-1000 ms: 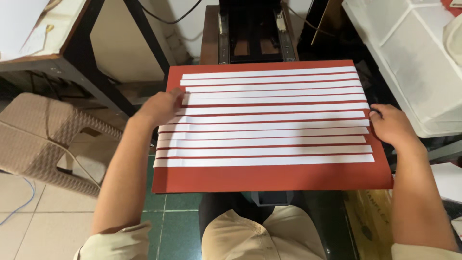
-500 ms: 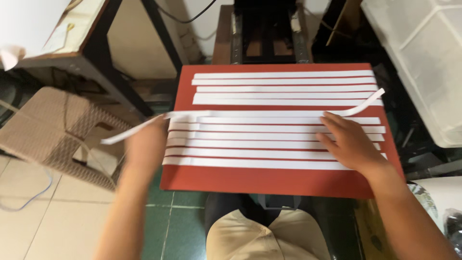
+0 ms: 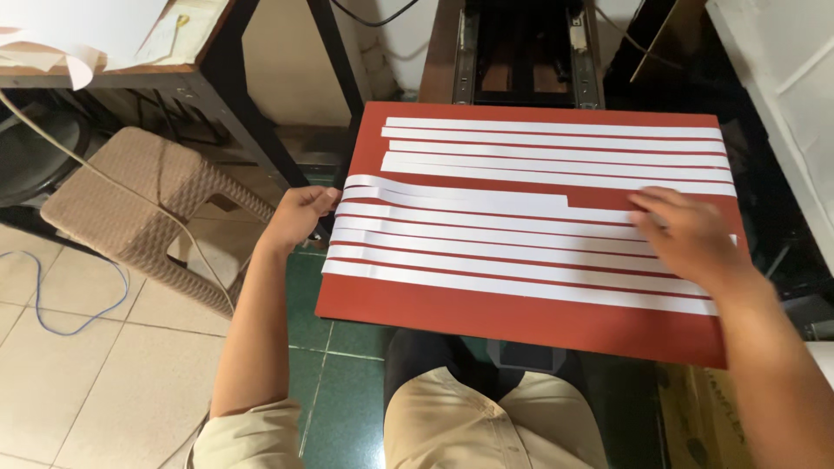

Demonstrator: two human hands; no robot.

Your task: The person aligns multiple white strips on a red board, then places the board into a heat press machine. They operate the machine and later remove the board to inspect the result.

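the left hand (image 3: 300, 217) is pinching the end of a white paper strip (image 3: 452, 193) at the red board's (image 3: 521, 313) left edge, mid-frame. the right hand (image 3: 691, 239) is lying flat, fingers spread, pressing neighbouring strips. the strip looks light, floppy, easily creased, best gripped at its ends. open room is lying left, above the woven stool (image 3: 130, 208).

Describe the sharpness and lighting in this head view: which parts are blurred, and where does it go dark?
Head view: the right hand is motion-blurred over the white strips; the left hand and red board look sharp; even light on the board, deep shadow around the dark machine behind.
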